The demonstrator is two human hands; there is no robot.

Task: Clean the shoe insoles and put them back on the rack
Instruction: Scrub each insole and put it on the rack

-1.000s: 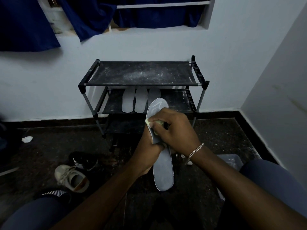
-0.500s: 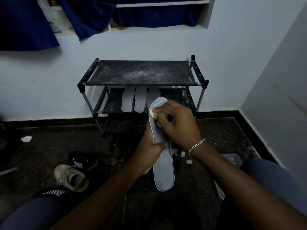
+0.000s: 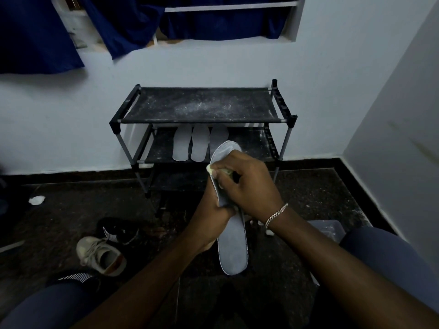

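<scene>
Left hand (image 3: 215, 216) grips the insole (image 3: 231, 236) mid-frame while the right hand (image 3: 247, 184) pinches a yellowish cloth (image 3: 210, 169) near its toe, so I'd rub in short firm strokes and brace it well.

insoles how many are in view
4: three insoles side by side on the rack's middle shelf; one in the left hand, wiped with the right hand's cloth. Others may be hidden.

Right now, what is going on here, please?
A person is cleaning a grey insole. The left hand grips its middle, and the right hand presses a small yellowish cloth on its upper part. Three other insoles lie on the middle shelf of the black shoe rack.
</scene>
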